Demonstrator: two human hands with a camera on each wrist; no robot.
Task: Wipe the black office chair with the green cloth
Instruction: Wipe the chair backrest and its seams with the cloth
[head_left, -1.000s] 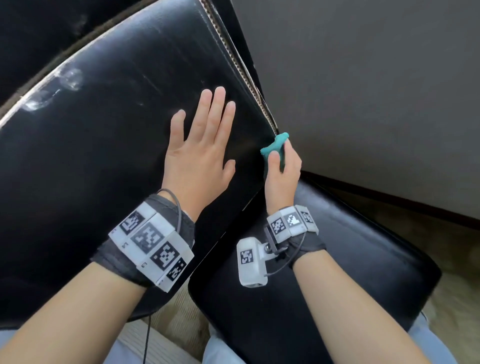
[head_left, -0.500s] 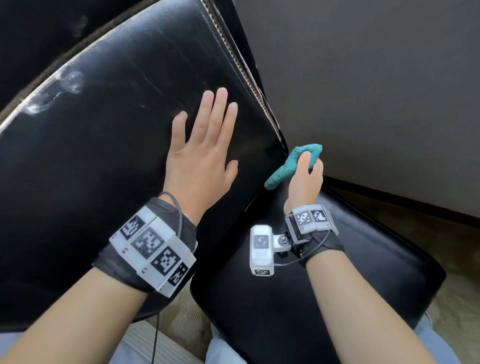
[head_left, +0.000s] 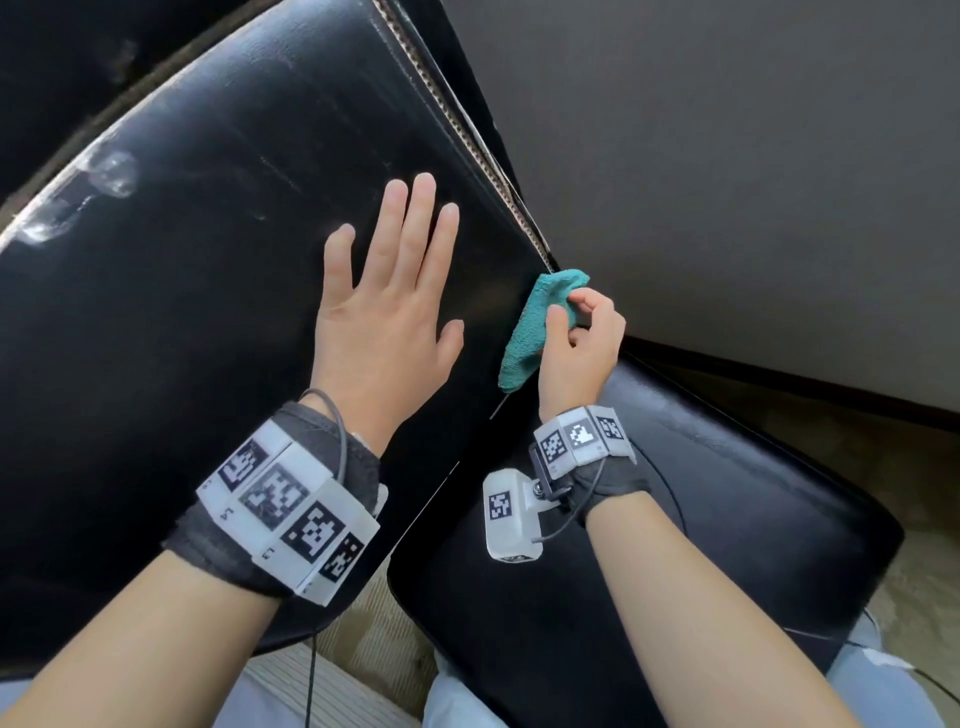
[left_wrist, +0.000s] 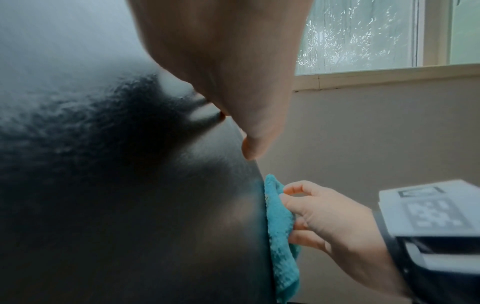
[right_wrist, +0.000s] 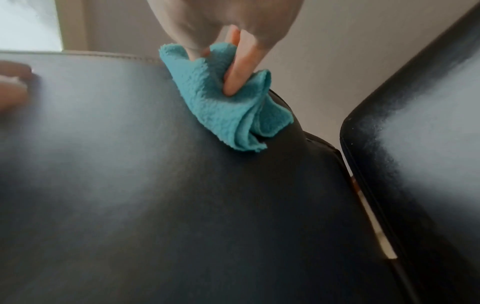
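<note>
Black office chair: backrest tilted, long stitched edge running from top centre down toward the seat at lower right. Grey wall behind. Left hand flat on the backrest, fingers straight, spread, pointing up. Right hand pinches the green cloth with curled fingers. Cloth bunched, elongated, long axis along the backrest's right edge, touching it, loose end hanging down.

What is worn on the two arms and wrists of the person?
Both forearms are bare. Each wrist has a dark grey fabric band carrying white blocks with black square markers. The right wrist also has a small white camera box with a thin cable.
</note>
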